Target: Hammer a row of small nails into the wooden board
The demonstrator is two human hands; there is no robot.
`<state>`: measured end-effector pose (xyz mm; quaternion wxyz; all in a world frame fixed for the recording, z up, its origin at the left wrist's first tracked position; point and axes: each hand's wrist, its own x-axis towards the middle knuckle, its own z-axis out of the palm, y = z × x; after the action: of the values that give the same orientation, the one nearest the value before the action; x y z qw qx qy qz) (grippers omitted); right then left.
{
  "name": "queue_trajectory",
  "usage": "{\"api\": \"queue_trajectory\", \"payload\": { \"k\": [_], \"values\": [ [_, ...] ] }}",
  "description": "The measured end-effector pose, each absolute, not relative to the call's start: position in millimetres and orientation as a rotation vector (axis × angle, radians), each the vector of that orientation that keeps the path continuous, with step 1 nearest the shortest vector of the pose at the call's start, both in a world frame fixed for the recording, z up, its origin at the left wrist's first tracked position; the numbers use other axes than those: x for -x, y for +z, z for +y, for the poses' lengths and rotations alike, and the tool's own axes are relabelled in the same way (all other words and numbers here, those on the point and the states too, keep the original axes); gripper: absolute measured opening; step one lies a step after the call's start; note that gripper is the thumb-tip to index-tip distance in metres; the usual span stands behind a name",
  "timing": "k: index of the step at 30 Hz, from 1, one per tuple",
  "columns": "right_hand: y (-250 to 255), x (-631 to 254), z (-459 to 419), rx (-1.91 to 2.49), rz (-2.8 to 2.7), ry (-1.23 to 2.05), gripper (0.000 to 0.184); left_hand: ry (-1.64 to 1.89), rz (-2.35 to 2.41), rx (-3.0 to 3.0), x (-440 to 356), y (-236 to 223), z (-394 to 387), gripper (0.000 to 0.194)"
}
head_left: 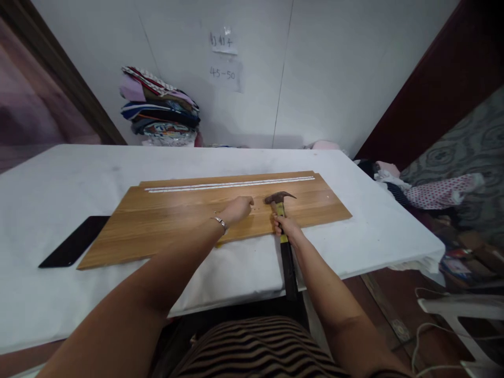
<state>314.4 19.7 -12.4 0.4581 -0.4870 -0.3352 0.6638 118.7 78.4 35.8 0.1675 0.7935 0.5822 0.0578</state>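
Note:
My right hand [288,228] is wrapped round the upper handle of a claw hammer [279,198], its dark grip hanging past the table's front edge. The metal head lies over a wooden board [169,220], claw pointing right. My left hand [237,209], with a bracelet at the wrist, is closed just above the middle of the board, fingertips toward the hammer head. What those fingers pinch, if anything, is too small to make out. Several tiny dark specks [258,209] show on the wood between the fingertips and the hammer.
Two thin white strips [232,184] run along the board's far side. A black flat slab [76,242] lies partly under its left end. The board rests on a white-covered table [378,231]. Folded clothes [161,107] are stacked behind; a white plastic chair [457,310] stands at right.

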Motion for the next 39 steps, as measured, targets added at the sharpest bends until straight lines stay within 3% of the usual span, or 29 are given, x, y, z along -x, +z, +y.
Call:
{"api": "queue_trajectory", "payload": {
  "k": [12, 24, 32, 39],
  "values": [
    [-2.9, -308.8, 17.8, 1.296, -0.822, 1.575, 0.015, -0.22, 1.487, -2.57, -127.1, 40.7, 94.3, 0.032],
    [-4.6, -306.5, 16.9, 1.265, -0.812, 1.566, 0.018, -0.447, 1.386, -2.656, -140.5, 50.5, 98.4, 0.025],
    [-6.6, -307.0, 16.5, 1.254, -0.819, 1.566, 0.015, -0.419, 1.397, -2.614, -149.1, 53.2, 106.1, 0.016],
    [-8.6, -307.4, 17.1, 1.253, -0.818, 1.576, 0.016, -0.182, 1.474, -2.51, -143.9, 48.4, 105.9, 0.028]
  ]
}}
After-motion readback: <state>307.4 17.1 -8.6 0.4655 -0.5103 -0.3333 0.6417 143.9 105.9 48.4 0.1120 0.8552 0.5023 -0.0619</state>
